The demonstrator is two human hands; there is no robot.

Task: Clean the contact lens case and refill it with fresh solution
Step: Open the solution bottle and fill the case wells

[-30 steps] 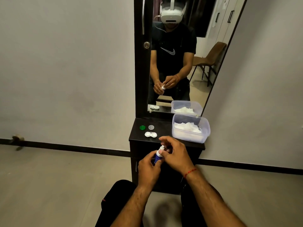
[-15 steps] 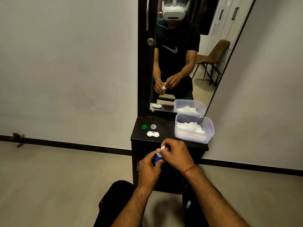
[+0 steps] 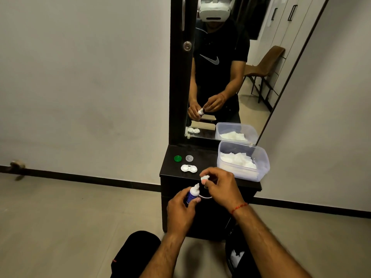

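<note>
A small blue solution bottle (image 3: 191,196) with a white nozzle is upright in my left hand (image 3: 180,212), in front of the dark cabinet (image 3: 206,157). My right hand (image 3: 221,187) pinches the bottle's white cap (image 3: 205,179) just above and right of the nozzle, clear of it. The white contact lens case (image 3: 189,168) lies open on the cabinet top, both wells facing up. Its green lid (image 3: 177,158) and clear lid (image 3: 189,158) lie loose behind it.
A clear plastic tub (image 3: 263,167) with white tissues stands at the cabinet's right side. A tall mirror (image 3: 220,77) rises behind, reflecting a person, the tub and a brown chair. Grey walls flank the cabinet; my knees are below it.
My right hand has lifted the cap off the bottle; the nozzle is now bare. The view has shifted slightly closer to the cabinet.
</note>
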